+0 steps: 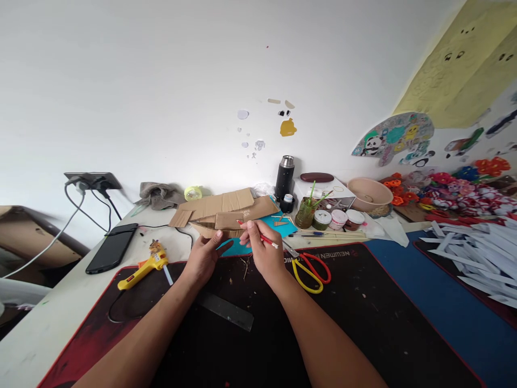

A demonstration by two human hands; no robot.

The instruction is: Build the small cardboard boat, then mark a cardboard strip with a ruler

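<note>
"One cardboard piece (230,220) is in use. State its position."

"It lies at 12 o'clock from the centre of the dark mat (343,310), by the far edge. The left hand (204,257) is clamped on its near side, thumb uppermost."

"And the right hand (264,252)?"

"Its thumb and fingers are together around a red pencil (267,241), tip toward 10 o'clock, at the cardboard. Contact cannot be confirmed."

"How is pencil work here best done?"

"The left hand should hold the piece firm, thumb clear of the tip. Light, even strokes are advisable; hard pressure probably dents cardboard."

"Nearby hazards?"

"Scissors (302,256) at 4 o'clock from the right hand; a yellow glue gun (146,269) at 9 o'clock from the left. Sleeveless forearms call for care around both."
</note>
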